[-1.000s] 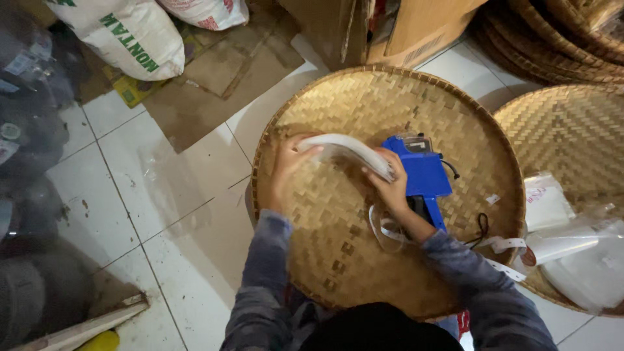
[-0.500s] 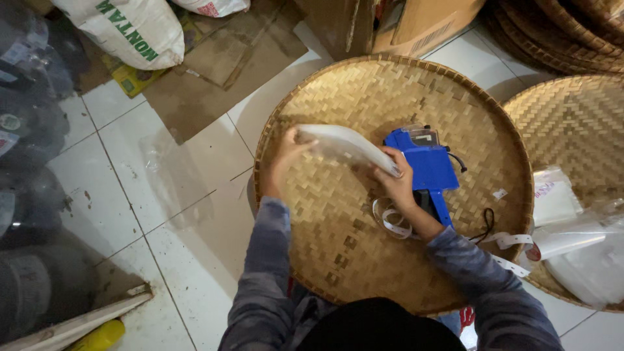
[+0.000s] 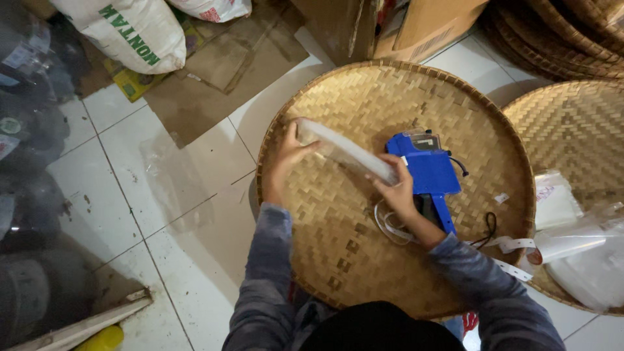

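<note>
Both my hands hold a long pale packet point(image 3: 344, 151) above a large round woven bamboo tray point(image 3: 364, 273). My left hand point(image 3: 286, 159) grips its left end and my right hand point(image 3: 395, 188) grips its right end. The packet is blurred and tilts down toward the right. Just beyond my right hand a blue label gun point(image 3: 429, 172) lies on the tray, its handle pointing toward me. A white strip of label tape point(image 3: 390, 227) curls under my right wrist.
A second woven tray point(image 3: 572, 123) at the right carries clear plastic bags point(image 3: 585, 260). More trays are stacked at the top right point(image 3: 572, 32). White sacks point(image 3: 123, 29), flattened cardboard point(image 3: 221, 78) and a cardboard box point(image 3: 403, 26) lie beyond on the tiled floor point(image 3: 130, 188).
The packet has stayed in both hands and turned slightly, its right end dipping lower. The view has shifted a little to the left.
</note>
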